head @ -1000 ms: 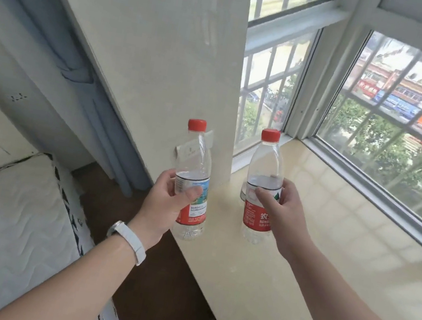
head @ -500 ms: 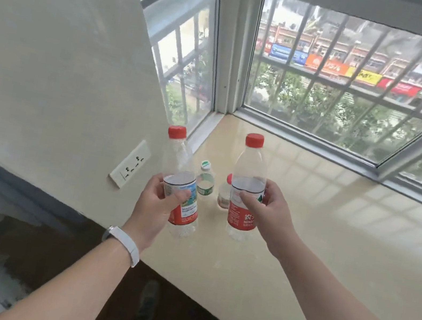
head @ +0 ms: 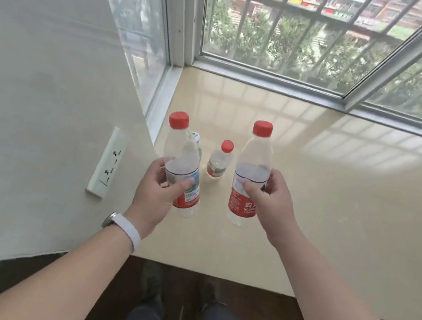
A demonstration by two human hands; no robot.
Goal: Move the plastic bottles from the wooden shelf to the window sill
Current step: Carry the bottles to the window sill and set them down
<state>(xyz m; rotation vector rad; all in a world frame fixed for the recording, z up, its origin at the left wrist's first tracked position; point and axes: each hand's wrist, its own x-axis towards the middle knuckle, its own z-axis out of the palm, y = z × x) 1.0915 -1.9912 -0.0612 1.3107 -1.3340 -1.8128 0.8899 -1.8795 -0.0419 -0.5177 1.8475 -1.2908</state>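
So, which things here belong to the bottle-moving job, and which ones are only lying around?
Part of the job:
- left hand holding left bottle
- right hand holding right bottle
- small red-cap bottle and green-cap bottle, already on the sill
- sill

Just there:
- wall socket
- wristband
- window

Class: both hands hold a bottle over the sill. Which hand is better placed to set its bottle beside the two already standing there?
Probably the left hand: its bottle hangs nearest the small red-capped bottle and green-capped bottle.
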